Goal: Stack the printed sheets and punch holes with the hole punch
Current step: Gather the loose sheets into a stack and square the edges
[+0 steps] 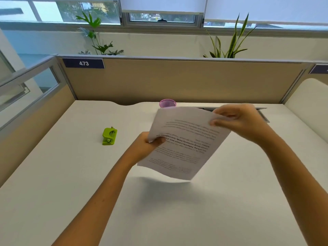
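while both hands (pixel 149 144) (pixel 237 121) grip the sheets (pixel 186 144) (off the desk), the punch (pixel 109 136) sits apart.

**Both hands raised, fingers pinched**

I see my left hand (pixel 149 144) lifted, thumb on top, fingers curled underneath in a pinch. My right hand (pixel 237 121) is higher and farther forward, fingertips pressed together, wrist bent, both bare forearms reaching forward.
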Demonstrator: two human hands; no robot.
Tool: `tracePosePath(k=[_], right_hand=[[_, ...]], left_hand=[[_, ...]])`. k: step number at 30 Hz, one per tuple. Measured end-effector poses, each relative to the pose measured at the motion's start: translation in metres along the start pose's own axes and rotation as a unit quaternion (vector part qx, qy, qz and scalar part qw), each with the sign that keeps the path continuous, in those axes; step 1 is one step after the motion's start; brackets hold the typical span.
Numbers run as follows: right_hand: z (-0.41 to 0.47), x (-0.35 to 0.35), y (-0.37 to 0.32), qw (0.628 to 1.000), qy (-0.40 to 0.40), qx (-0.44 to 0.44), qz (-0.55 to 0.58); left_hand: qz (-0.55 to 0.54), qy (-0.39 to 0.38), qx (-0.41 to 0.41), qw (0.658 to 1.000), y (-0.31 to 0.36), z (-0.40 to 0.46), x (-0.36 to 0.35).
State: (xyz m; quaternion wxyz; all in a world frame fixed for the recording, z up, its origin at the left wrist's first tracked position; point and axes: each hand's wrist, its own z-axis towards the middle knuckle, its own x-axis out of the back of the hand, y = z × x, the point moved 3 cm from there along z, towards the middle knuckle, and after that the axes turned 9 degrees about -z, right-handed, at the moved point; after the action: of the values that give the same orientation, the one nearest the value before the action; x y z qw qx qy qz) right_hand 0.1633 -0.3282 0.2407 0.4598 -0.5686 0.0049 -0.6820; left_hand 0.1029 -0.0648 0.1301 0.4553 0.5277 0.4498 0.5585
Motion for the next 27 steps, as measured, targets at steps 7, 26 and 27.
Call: tracePosePath(k=[7,26,27], right_hand=[[-0.02,-0.028,0.009,0.915,-0.04,-0.032,0.399],[-0.062,-0.136,0.023,0.89,0.124,-0.247,0.363],[-0.059,-0.133,0.023,0.891,0.126,-0.239,0.364]], left_hand=[[-0.182,0.014,-0.031,0.983,0.007,-0.004,0.006],[-0.167,0.146,0.018,0.975,-0.037,-0.026,-0.033],[-0.178,0.145,0.013,0.973,-0.035,-0.024,-0.032]])
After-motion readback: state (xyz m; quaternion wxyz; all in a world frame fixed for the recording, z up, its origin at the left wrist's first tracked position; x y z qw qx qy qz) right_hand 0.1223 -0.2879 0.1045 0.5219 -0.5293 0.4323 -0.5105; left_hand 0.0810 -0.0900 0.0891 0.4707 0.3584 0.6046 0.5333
